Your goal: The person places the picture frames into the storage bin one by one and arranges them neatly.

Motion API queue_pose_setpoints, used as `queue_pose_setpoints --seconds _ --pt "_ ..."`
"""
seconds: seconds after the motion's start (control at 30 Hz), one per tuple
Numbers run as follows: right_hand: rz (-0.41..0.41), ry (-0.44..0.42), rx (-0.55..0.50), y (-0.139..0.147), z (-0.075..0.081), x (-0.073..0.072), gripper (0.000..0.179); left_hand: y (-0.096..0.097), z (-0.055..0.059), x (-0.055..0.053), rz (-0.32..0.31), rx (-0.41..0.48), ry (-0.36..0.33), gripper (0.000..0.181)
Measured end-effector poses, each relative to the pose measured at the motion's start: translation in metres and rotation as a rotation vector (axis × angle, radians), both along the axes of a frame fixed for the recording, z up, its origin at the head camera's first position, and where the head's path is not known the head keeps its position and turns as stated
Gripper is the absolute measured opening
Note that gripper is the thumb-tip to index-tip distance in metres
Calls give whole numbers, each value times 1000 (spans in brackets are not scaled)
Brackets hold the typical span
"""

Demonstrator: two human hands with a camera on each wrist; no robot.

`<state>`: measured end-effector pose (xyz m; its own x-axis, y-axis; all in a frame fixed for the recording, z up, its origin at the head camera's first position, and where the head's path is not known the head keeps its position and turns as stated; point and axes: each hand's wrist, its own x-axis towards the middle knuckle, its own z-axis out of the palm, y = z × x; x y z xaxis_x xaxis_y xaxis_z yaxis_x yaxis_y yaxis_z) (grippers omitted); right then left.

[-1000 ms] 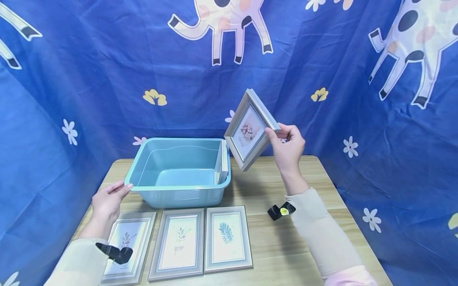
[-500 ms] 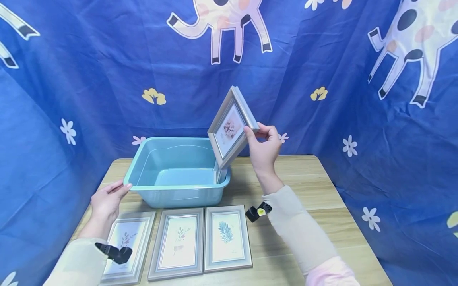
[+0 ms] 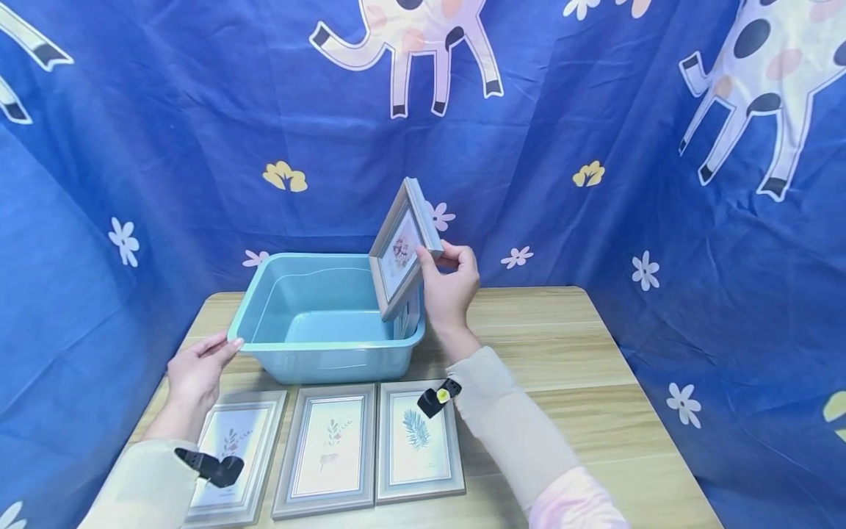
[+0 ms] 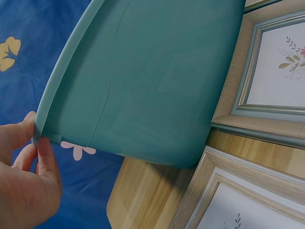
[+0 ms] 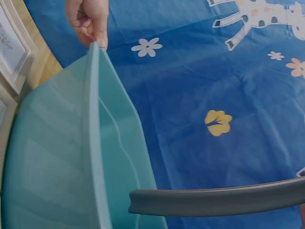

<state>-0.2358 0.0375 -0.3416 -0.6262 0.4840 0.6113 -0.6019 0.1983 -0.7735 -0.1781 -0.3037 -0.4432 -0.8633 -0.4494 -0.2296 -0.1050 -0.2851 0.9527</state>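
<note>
My right hand [image 3: 452, 285] pinches a picture frame [image 3: 399, 257] with a pink flower print by its edge, tilted over the right end of the teal basin [image 3: 330, 361]. The lower corner of this frame dips inside the rim. Behind it, another picture frame [image 3: 410, 316] stands upright against the basin's right wall, partly hidden. My left hand [image 3: 197, 371] pinches the basin's near left rim corner between thumb and fingers; the left wrist view shows the same grip on the rim [image 4: 45, 109]. In the right wrist view the held frame's side [image 5: 214, 202] appears edge-on over the basin.
Three picture frames lie face up in front of the basin: a plant print [image 3: 231, 459] at left, partly under my left arm, a potted plant print [image 3: 328, 448], and a blue leaf print [image 3: 418, 441]. A blue patterned curtain [image 3: 198, 147] encloses the wooden table [image 3: 562, 382].
My right hand has carried the pink flower frame leftward from the basin's right side, then lowered it over the right end of the basin. The left hand stays on the rim.
</note>
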Motion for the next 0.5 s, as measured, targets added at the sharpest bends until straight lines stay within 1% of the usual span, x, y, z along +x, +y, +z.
queue_pose_setpoints --seconds 0.1,0.17,0.2,0.3,0.37,0.43,0.47,0.5 --pt "0 5 5 -8 -7 -2 31 0 0 0 1 3 11 30" --pt "4 -9 5 -13 -11 -2 31 0 1 1 4 13 21 26" --pt "12 -15 0 -15 -17 -6 31 0 1 1 5 17 25 26" --pt "20 -33 -1 -21 -25 -6 33 0 1 1 8 23 33 26" --pt "14 -44 7 -25 -30 -6 33 -3 -4 0 2 1 37 27" --pt "6 -54 16 -28 -36 -6 32 -5 -9 -3 3 -24 28 33" --pt "-4 -58 24 -29 -39 -6 32 -9 -16 -5 0 -20 49 35" --pt "-13 -63 32 -30 -42 -7 31 -11 -19 -7 0 -36 41 40"
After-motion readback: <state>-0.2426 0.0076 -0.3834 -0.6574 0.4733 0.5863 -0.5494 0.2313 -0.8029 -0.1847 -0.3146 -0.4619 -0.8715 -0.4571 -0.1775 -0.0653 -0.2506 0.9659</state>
